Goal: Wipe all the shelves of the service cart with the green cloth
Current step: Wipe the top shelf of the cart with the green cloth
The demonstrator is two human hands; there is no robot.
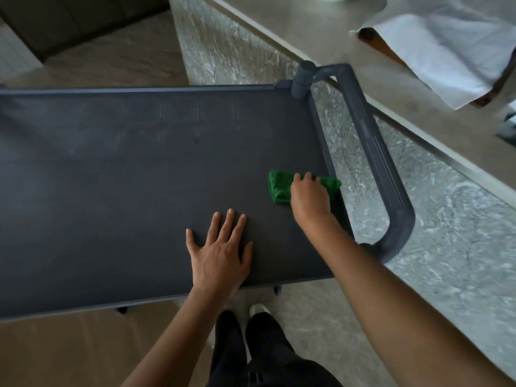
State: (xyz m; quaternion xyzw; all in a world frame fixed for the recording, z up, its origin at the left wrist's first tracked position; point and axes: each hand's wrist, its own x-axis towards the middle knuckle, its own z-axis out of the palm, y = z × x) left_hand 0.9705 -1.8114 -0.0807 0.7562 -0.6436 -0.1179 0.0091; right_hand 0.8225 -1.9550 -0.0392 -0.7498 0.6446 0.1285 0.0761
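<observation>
- Green cloth (279, 188) lies bunched on the top shelf (125, 177) of the dark grey cart (139, 90), at its right end, with one corner over the raised rim.
- Right hand (310, 196) is on top of the cloth, its fingers curled over the far edge and gripping it.
- Left hand (220, 252) rests flat on the shelf near the front edge, fingers straight and spread, holding nothing.
- Cart's looped handle (374, 152) sticks out beside a stone counter (321, 37) with a white sheet (446, 57) on it.

Right hand (308, 198) presses green cloth (280, 189) on cart shelf (139, 169).
</observation>
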